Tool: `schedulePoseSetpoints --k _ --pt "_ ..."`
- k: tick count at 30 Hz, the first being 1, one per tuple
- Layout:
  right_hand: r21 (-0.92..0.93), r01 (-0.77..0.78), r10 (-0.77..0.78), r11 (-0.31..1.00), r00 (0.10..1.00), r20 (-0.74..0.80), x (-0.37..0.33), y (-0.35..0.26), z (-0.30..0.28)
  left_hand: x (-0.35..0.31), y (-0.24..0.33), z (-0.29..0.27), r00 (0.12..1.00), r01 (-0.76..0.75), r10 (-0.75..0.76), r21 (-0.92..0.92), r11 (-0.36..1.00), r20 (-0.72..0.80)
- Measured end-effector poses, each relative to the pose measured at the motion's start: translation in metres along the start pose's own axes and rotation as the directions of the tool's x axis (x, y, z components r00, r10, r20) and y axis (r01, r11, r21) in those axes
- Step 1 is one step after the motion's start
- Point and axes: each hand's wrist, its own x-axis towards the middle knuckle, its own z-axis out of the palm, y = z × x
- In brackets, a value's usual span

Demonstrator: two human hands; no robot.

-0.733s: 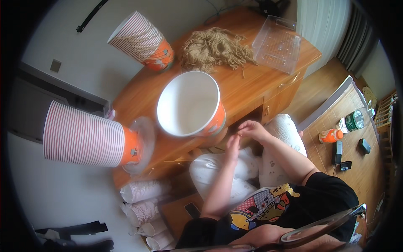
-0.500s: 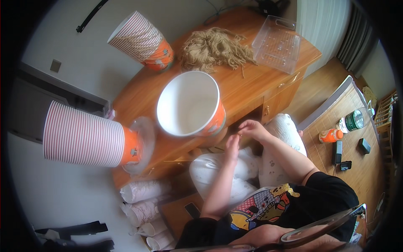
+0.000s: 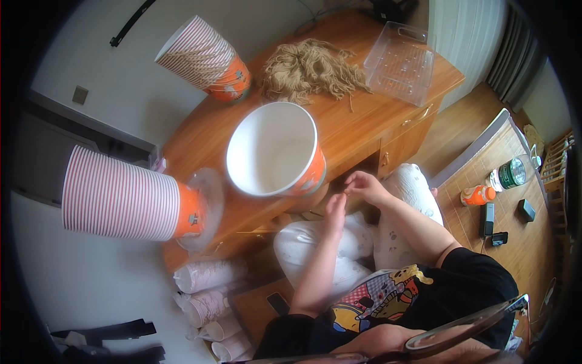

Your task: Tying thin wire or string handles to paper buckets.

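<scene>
Over my lap, my left hand [image 3: 335,208] and my right hand [image 3: 365,186] meet at their fingertips. Both have the fingers drawn together in a pinch; whatever is between them is too small to make out. Just beyond them, on the desk's near edge, stands a large paper cup or stack of cups [image 3: 273,148], white inside and orange outside. Farther back on the desk lies a heap of tan string [image 3: 309,70]. To its left stands a stack of orange paper cups [image 3: 206,60] with string wound around its upper part.
A tall stack of paper cups [image 3: 124,197] stands at the left of the wooden desk [image 3: 351,124]. A clear perforated plastic tray [image 3: 400,64] lies at the desk's far right. Bagged cups [image 3: 209,306] and a phone [image 3: 277,303] are low on the left. An orange bottle [image 3: 478,195] stands at right.
The right hand's fingers have shifted very slightly. The left hand and the cups look the same.
</scene>
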Motion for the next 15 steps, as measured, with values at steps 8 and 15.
schedulePoseSetpoints --k 8,15 --pt "-0.338 0.064 -0.080 0.939 0.996 -0.031 -0.006 -0.013 0.014 0.010 -0.016 -0.007 0.989 -0.146 0.146 0.074 0.987 0.006" --pt "-0.390 0.104 -0.124 0.915 0.992 -0.026 -0.008 -0.009 0.012 0.012 -0.020 -0.004 0.988 -0.155 0.154 0.116 0.981 0.019"
